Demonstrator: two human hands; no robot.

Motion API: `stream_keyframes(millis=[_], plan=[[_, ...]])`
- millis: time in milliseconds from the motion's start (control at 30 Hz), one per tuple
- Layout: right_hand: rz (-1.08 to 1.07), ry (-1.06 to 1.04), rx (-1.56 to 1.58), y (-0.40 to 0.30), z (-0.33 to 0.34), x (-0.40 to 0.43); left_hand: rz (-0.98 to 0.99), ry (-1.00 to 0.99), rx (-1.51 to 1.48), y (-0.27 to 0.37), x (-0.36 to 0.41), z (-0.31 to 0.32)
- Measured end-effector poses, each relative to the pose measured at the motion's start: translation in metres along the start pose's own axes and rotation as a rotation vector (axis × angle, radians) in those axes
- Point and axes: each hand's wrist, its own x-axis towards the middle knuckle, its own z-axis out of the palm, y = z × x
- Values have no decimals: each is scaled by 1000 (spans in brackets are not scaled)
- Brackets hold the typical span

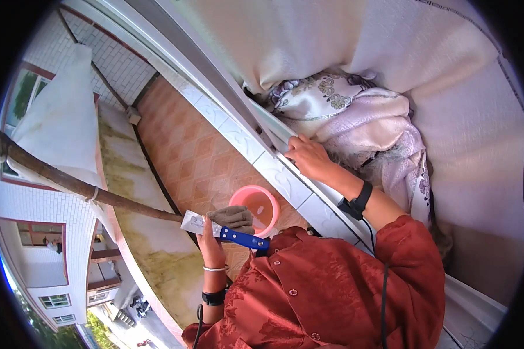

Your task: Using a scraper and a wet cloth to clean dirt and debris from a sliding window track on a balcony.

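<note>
My left hand (211, 246), with a silver bangle at its wrist, grips a putty knife (244, 237) by its metal blade; the blue riveted handle points toward my chest. A grey-brown cloth (233, 219) lies just beyond the blade; whether my fingers also hold it is unclear. The cloth overlaps a pink bucket (276, 213) of cloudy water in this view. My right hand (307, 157) rests on the inner edge of a white window frame (240, 98), fingers bent over its track. The frame hides the fingertips partly, and whether they pinch anything cannot be told.
Bunched floral curtain fabric (366, 118) lies right beside my right hand. White tiles (283, 179) line the sill's outer side. A wooden pole (92, 189) crosses at left, above a stained ledge (157, 244). Thin black cables run from both wristbands. Patterned floor tiles (187, 144) lie below.
</note>
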Motion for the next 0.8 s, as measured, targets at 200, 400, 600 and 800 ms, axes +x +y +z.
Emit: stream_keyframes(millis=[200,400,600,800], plan=[[-42,-1,-33,2,1,-1,92,74,111,1,-4,-6],[-66,20,-67,1,0,-2,158,33,166,-11,-11,-4],[-72,5,-119,0,-2,-3,291,-115,583,-10,-11,-13],[-18,34,-61,2,-11,-7,75,-44,203,-11,-11,-9]])
